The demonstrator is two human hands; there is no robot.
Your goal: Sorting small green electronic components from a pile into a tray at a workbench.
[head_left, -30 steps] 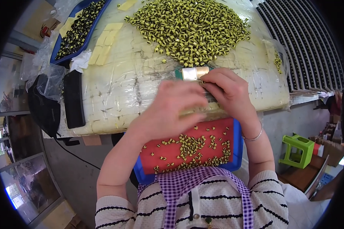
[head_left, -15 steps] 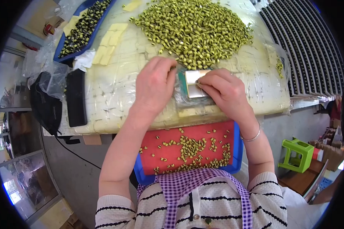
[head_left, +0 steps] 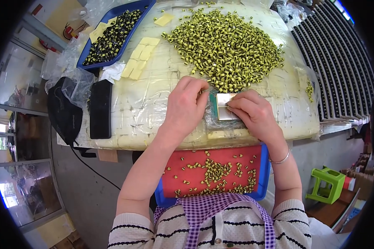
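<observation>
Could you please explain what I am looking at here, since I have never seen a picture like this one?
The view comes from a wide fisheye camera on a person's head, looking down, so straight edges bend. No machine: two bare hands work at a table wrapped in clear film. The left hand touches the edge of a heap of small yellow-and-black parts. The right hand rests on a small metal plate. A red tray with more parts sits at the person's lap. At the far left stands a blue tray of darker parts, with pale yellow pads beside it and a black bag.

Parts heap [head_left: 226, 45] behind hands on table [head_left: 153, 103]; tray [head_left: 214, 174] before table edge; second tray [head_left: 112, 35] far left.
</observation>
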